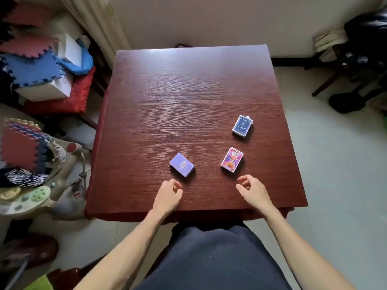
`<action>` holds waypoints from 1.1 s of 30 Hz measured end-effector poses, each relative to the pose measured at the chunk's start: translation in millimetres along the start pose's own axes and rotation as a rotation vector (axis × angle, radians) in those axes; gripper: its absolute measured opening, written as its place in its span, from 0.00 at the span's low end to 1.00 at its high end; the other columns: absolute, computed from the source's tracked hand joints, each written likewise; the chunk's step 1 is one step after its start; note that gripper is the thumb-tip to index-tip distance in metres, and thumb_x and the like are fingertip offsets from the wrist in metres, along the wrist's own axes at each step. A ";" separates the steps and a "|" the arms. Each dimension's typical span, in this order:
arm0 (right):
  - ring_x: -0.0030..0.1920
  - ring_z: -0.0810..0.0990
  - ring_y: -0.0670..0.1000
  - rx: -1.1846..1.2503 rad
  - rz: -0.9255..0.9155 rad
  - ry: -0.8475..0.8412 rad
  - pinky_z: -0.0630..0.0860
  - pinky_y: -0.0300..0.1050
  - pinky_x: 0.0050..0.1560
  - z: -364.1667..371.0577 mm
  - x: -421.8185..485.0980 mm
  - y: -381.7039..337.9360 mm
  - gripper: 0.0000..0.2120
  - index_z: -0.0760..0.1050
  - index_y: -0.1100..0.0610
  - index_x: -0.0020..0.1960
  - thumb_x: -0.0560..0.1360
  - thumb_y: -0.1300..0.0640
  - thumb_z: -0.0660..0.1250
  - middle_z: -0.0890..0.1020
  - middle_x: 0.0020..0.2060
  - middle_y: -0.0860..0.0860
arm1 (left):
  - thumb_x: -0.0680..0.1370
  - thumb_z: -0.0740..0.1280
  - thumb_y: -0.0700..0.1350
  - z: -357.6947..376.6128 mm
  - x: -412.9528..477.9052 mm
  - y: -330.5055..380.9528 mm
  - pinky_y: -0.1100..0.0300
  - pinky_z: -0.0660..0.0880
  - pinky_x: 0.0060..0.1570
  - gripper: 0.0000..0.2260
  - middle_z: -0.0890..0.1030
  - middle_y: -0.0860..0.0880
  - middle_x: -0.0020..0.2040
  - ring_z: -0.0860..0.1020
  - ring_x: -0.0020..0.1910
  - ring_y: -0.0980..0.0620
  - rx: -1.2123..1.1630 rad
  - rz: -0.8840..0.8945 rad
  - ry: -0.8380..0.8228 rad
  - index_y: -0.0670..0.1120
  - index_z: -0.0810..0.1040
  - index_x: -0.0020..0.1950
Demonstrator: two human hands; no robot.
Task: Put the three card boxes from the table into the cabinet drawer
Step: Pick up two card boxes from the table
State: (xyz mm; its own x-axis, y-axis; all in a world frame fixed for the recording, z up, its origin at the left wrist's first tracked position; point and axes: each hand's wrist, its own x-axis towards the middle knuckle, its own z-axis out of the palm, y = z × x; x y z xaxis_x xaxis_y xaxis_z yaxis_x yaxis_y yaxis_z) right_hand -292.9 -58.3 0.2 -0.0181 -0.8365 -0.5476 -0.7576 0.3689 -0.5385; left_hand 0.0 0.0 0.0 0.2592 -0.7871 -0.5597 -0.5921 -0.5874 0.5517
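Three flat card boxes lying on the dark red wood-grain table, all in the lower half of the frame, none lifted yet. Small lilac-purple card box at lower centre-left, long axis running from upper left to lower right. Bright pink and purple patterned card box at lower centre-right, long axis tipped toward upper right. Dark navy card box further up the frame on the right, flap end slightly open, well apart from both hands.

Left hand just below and left of the lilac box, fingers loosely curled, gripping nothing. Right hand just below and right of the pink box, fingers half curled, likewise empty. Neither touching a box.

Nearest pairings clear: left to lilac, right to pink, each a short reach up the frame. Navy box probably the right hand's, as the farthest. No cabinet drawer anywhere in view, so the destination cannot be placed.
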 end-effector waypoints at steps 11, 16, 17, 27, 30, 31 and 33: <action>0.76 0.62 0.61 -0.527 -0.070 -0.052 0.68 0.63 0.68 -1.8 77.2 -73.6 0.38 0.61 0.44 0.78 0.72 0.50 0.73 0.60 0.78 0.57 | 0.73 0.72 0.51 -13.1 69.7 53.4 0.44 0.72 0.63 0.37 0.51 0.44 0.78 0.54 0.75 0.42 0.339 -0.023 -0.095 0.57 0.56 0.77; 0.75 0.62 0.61 -0.643 -0.106 -0.083 0.70 0.65 0.66 7.9 89.2 -76.5 0.35 0.64 0.46 0.75 0.72 0.53 0.74 0.62 0.76 0.56 | 0.73 0.72 0.51 -8.5 69.0 46.1 0.46 0.74 0.60 0.37 0.54 0.45 0.76 0.56 0.74 0.42 0.354 -0.016 -0.106 0.58 0.56 0.77; 0.73 0.63 0.61 -0.650 -0.110 -0.067 0.71 0.64 0.65 9.2 89.8 -76.2 0.34 0.65 0.47 0.74 0.72 0.53 0.74 0.63 0.74 0.56 | 0.73 0.72 0.50 -7.1 68.6 46.3 0.46 0.75 0.59 0.36 0.55 0.45 0.76 0.57 0.73 0.42 0.345 -0.018 -0.086 0.58 0.57 0.76; 0.66 0.67 0.59 -0.458 -0.092 -0.086 0.74 0.57 0.63 4.5 97.2 -65.9 0.32 0.73 0.47 0.67 0.66 0.47 0.79 0.67 0.66 0.54 | 0.70 0.73 0.49 3.7 70.9 57.3 0.50 0.78 0.50 0.33 0.65 0.43 0.63 0.68 0.59 0.42 0.447 -0.078 0.019 0.54 0.62 0.71; 0.62 0.72 0.55 -0.195 -0.018 -0.051 0.73 0.51 0.65 3.5 87.3 -56.1 0.32 0.74 0.46 0.64 0.63 0.41 0.80 0.68 0.61 0.53 | 0.70 0.72 0.51 -0.8 69.0 55.1 0.50 0.76 0.50 0.33 0.66 0.43 0.63 0.68 0.59 0.42 0.408 -0.087 -0.001 0.57 0.62 0.72; 0.59 0.75 0.52 -0.092 0.003 -0.047 0.74 0.49 0.63 3.7 80.8 -51.7 0.33 0.74 0.45 0.63 0.62 0.39 0.80 0.69 0.60 0.52 | 0.70 0.71 0.53 -2.7 67.2 53.5 0.50 0.75 0.51 0.34 0.66 0.43 0.63 0.68 0.60 0.42 0.370 -0.101 -0.009 0.58 0.61 0.72; 0.52 0.77 0.45 0.105 0.047 -0.040 0.74 0.45 0.57 5.0 62.6 -41.8 0.33 0.74 0.43 0.61 0.60 0.35 0.79 0.71 0.57 0.50 | 0.69 0.70 0.56 -6.1 60.3 47.3 0.49 0.72 0.55 0.34 0.67 0.44 0.63 0.68 0.61 0.41 0.257 -0.124 -0.032 0.61 0.61 0.73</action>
State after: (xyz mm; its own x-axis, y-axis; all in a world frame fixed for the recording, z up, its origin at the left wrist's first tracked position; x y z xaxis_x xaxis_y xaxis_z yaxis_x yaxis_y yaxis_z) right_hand -259.1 -124.0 -14.8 -0.0244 -0.8009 -0.5982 -0.6838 0.4499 -0.5745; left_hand -7.7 -76.4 -3.8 0.3204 -0.7034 -0.6345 -0.7324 -0.6087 0.3051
